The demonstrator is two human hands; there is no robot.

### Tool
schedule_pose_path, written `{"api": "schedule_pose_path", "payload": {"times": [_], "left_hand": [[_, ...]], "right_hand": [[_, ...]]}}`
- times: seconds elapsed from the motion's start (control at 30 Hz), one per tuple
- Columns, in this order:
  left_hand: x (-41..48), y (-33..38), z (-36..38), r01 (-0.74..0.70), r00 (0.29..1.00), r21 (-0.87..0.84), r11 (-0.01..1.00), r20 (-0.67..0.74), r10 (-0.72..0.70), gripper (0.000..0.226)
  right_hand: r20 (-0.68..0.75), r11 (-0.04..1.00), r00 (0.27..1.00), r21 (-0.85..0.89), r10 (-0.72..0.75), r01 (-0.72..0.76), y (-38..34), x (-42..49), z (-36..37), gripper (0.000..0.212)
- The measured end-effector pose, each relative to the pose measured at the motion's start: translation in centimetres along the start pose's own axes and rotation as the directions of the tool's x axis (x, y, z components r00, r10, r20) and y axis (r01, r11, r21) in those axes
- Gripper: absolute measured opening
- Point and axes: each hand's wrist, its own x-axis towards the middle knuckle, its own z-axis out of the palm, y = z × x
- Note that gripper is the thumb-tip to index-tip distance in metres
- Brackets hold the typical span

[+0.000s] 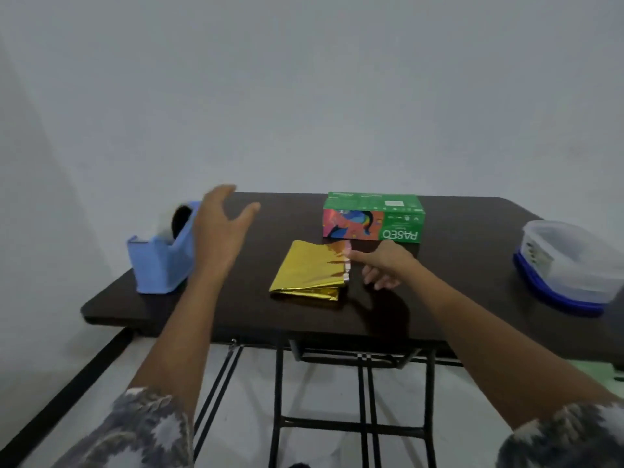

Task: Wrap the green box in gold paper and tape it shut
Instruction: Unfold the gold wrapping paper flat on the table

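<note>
Dark tabletop [472, 238], seen from its 6 o'clock edge; the 12 o'clock edge meets a pale wall [304, 96]. A blue tape dispenser [162, 255] stands by the 9 o'clock edge and a clear lidded container [567, 265] with a blue base by the 3 o'clock edge. Bare surface lies between the dispenser and the gold paper [309, 271], between the green box [373, 217] and the container, and along the near edge in front of the paper.

The left hand [219, 228] hovers over the bare stretch beside the dispenser, fingers spread, holding nothing. The right hand [385, 265] has its index fingertip touching the paper's right edge, the other fingers loosely curled around nothing. From this hand the paper lies at 9 o'clock and the box at 12 o'clock, just beyond the knuckles.

The box is long, lying on its side near the far edge, with a multicoloured panel and white lettering reading upside down. The paper is a glossy, creased, folded square, just in front of the box.
</note>
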Motion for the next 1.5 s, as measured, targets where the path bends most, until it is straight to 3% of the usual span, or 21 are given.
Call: {"api": "schedule_pose_path", "payload": {"times": [0.07,0.13,0.23,0.3,0.43,0.57,0.7,0.8,0.87,0.93,1.07,1.2,1.27,1.4,1.5], "left_hand": [[0.3,1.6,4.6,-0.006,0.977,-0.010,1.000,0.211,0.008,0.046],[0.4,1.8,8.3,0.007,0.903,0.068,0.998,0.428,-0.036,0.051],[-0.3,0.1,12.4,-0.195,0.690,0.347,0.917,0.713,-0.123,0.061],[-0.8,-1.2,13.9,-0.336,0.607,0.445,0.830,0.776,-0.170,0.063],[-1.7,-2.6,14.7,-0.433,0.621,0.480,0.763,0.772,-0.134,0.061],[-1.7,-2.7,14.8,-0.435,0.633,0.490,0.755,0.763,-0.131,0.064],[-1.7,-2.9,14.9,-0.410,0.646,0.485,0.773,0.752,-0.129,0.064],[-1.6,-3.0,15.0,-0.405,0.656,0.482,0.777,0.745,-0.120,0.064],[-1.7,-2.9,14.9,-0.406,0.660,0.483,0.776,0.742,-0.117,0.064],[-1.8,-2.8,14.9,-0.400,0.661,0.478,0.782,0.742,-0.115,0.064],[-1.6,-2.9,14.9,-0.406,0.640,0.483,0.776,0.756,-0.136,0.064],[-1.6,-3.1,15.1,-0.422,0.640,0.480,0.770,0.759,-0.123,0.063],[-1.6,-3.2,15.2,-0.421,0.642,0.474,0.773,0.758,-0.116,0.064],[-1.5,-3.4,15.4,-0.430,0.641,0.483,0.763,0.758,-0.119,0.065],[-1.7,-3.3,15.3,-0.445,0.636,0.482,0.755,0.763,-0.112,0.061]], "right_hand": [[-0.316,0.983,0.941,-0.167,-0.123,0.072,1.1,0.9,-1.1,0.063],[-0.489,0.945,0.822,-0.278,-0.291,0.169,1.5,2.2,-2.1,0.051],[-0.428,0.856,0.763,-0.410,-0.485,0.315,1.7,5.1,-3.5,0.051],[-0.365,0.817,0.773,-0.480,-0.519,0.321,1.5,7.1,-4.1,0.053],[-0.243,0.706,0.804,-0.651,-0.542,0.279,1.3,10.5,-5.4,0.061],[-0.159,0.698,0.910,-0.695,-0.383,0.172,2.4,11.8,-5.7,0.068],[-0.206,0.494,0.836,-0.865,-0.508,0.087,1.2,9.8,-6.3,0.065],[-0.068,0.436,0.814,-0.869,-0.576,0.235,0.7,8.6,-7.7,0.065],[0.114,0.527,0.886,-0.767,-0.449,0.366,2.0,8.1,-8.4,0.067],[0.148,0.639,0.912,-0.670,-0.382,0.377,3.7,7.8,-8.6,0.070],[-0.121,0.746,0.919,-0.628,-0.375,0.222,4.8,6.9,-7.4,0.057],[-0.409,0.828,0.903,-0.546,-0.133,-0.125,4.9,5.8,-6.3,0.059],[-0.417,0.854,0.908,-0.487,-0.042,-0.184,4.9,5.6,-6.8,0.062],[-0.357,0.899,0.933,-0.422,-0.045,-0.118,5.8,5.9,-8.7,0.055],[-0.479,0.914,0.878,-0.367,-0.028,-0.171,6.1,5.6,-8.1,0.054]]}}
